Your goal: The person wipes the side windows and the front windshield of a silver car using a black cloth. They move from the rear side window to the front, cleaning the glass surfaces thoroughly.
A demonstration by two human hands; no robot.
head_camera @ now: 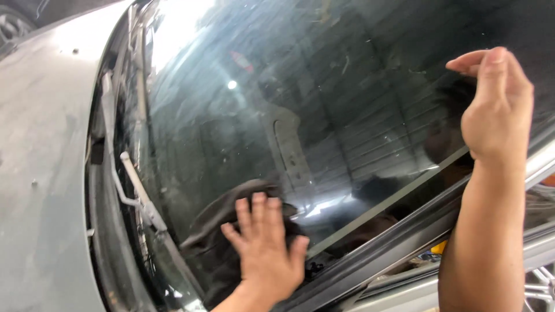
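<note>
- At the far left lies the grey hood (40,173) of a car, dusty and scuffed, running up to the base of the glass.
- Just right of it sits the cowl gap with 1 wiper arm (136,193), pale and angled along the lower edge of the windshield (277,92).
- The windshield itself is dark and reflective, flecked with specks and streaks; a building's siding and a bright lamp mirror in it.
- A dark cloth (217,231) lies flat on the lower part of the glass, near the wiper's pivot.
- The left hand (266,248) presses down on that cloth, palm flat, all 5 fingers spread wide; it pins the cloth to the glass rather than pinching it.
- To the right runs the black pillar trim (399,237) along the glass edge, with a silver wheel rim (540,286) just visible past it.
- The right hand (497,104) is raised at the upper side of the glass, fingers together and slightly curled, holding nothing; whether its fingertips touch the glass I cannot tell.
- By my reading, the step in hand is wiping the windshield, with the cloth low near the cowl.
- The next stroke calls for even palm pressure and a path that stays clear of the wiper arm.
</note>
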